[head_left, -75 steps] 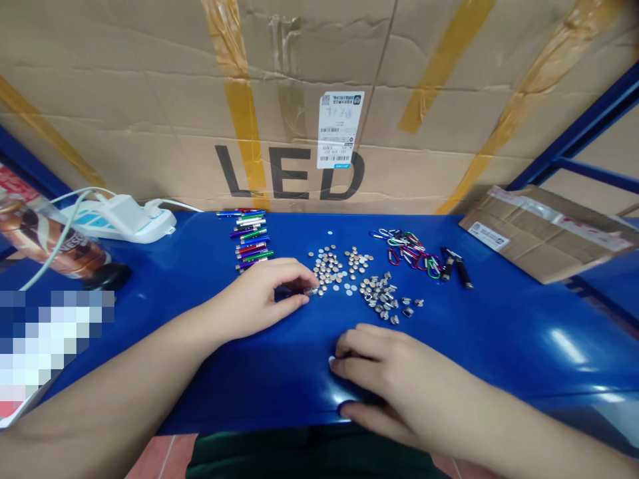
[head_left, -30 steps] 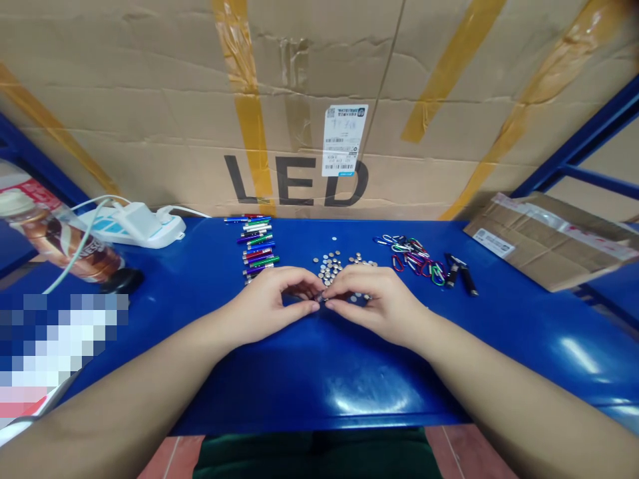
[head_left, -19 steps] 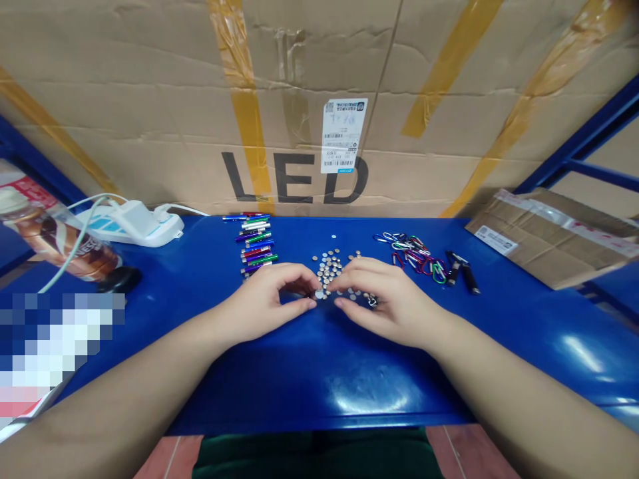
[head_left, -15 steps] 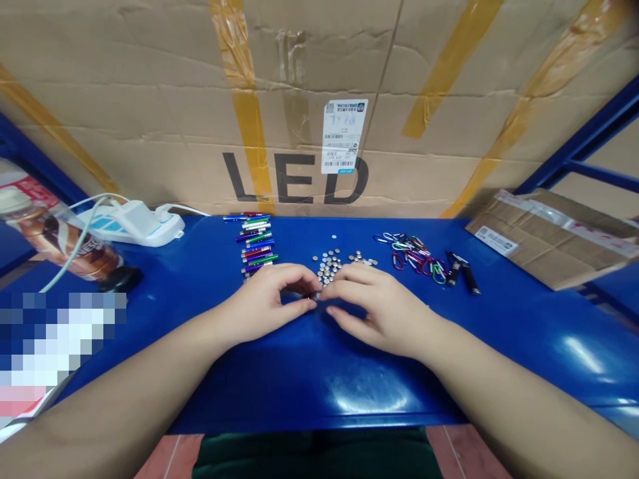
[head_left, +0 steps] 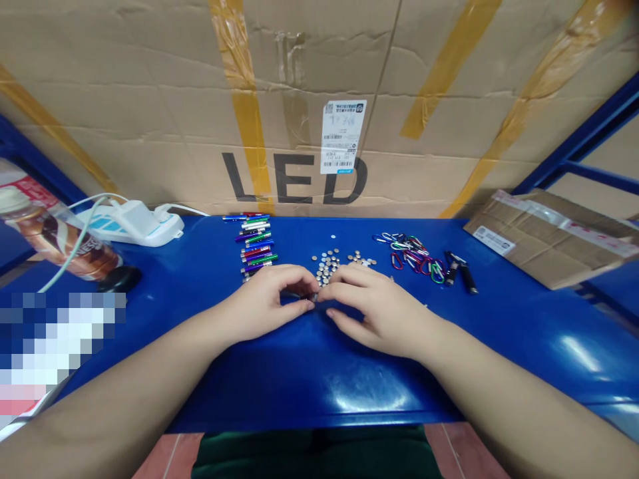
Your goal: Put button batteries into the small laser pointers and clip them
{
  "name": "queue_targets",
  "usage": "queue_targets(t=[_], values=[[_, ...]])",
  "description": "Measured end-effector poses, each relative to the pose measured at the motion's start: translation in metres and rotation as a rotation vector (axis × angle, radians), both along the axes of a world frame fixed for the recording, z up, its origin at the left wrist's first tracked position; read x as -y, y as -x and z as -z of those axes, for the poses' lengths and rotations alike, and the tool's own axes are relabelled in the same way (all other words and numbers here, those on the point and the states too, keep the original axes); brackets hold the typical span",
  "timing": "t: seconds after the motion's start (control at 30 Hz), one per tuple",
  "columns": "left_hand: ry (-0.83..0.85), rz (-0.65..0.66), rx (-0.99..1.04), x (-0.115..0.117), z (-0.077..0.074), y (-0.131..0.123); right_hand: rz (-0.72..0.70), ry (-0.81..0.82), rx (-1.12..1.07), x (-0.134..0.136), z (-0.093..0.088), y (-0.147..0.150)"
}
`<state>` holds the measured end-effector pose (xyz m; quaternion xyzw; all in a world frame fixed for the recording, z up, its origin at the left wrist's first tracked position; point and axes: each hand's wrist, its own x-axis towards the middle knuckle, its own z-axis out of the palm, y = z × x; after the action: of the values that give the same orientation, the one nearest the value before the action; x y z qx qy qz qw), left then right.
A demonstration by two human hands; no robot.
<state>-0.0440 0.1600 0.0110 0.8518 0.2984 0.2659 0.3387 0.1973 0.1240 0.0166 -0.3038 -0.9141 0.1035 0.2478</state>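
left hand [head_left: 262, 303]: grip pressed together on tiny metal piece [head_left: 314, 297], detail too small to tell | right hand [head_left: 379, 313]: fingers curled just beside it, grip unclear | silver button cells [head_left: 327, 269]: dozens, just beyond | colored aluminum tubes [head_left: 255, 243]: about twelve | mini carabiners [head_left: 409, 256]: about a dozen | blue worktop [head_left: 319, 392]

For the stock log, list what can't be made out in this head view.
All in the head view:
Small item between the fingertips of the left hand and right hand: fingers hide its shape.
Round metal discs: any beneath the right hand are hidden; markings too small.
Shipping label: print too small to read.
Pixelated patch: blur hides what lies at lower left.
Drink bottle: cut off by the left edge.
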Motion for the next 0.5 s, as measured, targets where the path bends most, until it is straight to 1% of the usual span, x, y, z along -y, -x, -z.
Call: queue_targets(t=[0.07, 0.13, 0.2, 0.23, 0.33, 0.5], values=[[0.068, 0.006, 0.038, 0.001, 0.001, -0.001, -0.001, 0.015, 0.002, 0.0, -0.001, 0.0], [0.191, 0.006, 0.126, 0.002, 0.002, -0.001, -0.007, 0.055, -0.029, 0.0, -0.002, -0.002], [0.298, -0.013, 0.218, 0.003, 0.004, -0.001, 0.019, 0.07, -0.063, -0.001, -0.003, -0.003], [0.323, -0.022, 0.239, 0.003, 0.004, -0.001, 0.046, 0.061, -0.065, -0.002, -0.002, -0.004], [0.313, -0.02, 0.199, 0.003, 0.005, -0.001, 0.124, -0.002, 0.004, -0.006, 0.002, -0.005], [0.265, -0.008, 0.157, 0.002, 0.004, -0.001, 0.144, -0.084, 0.19, -0.009, 0.011, -0.001]])
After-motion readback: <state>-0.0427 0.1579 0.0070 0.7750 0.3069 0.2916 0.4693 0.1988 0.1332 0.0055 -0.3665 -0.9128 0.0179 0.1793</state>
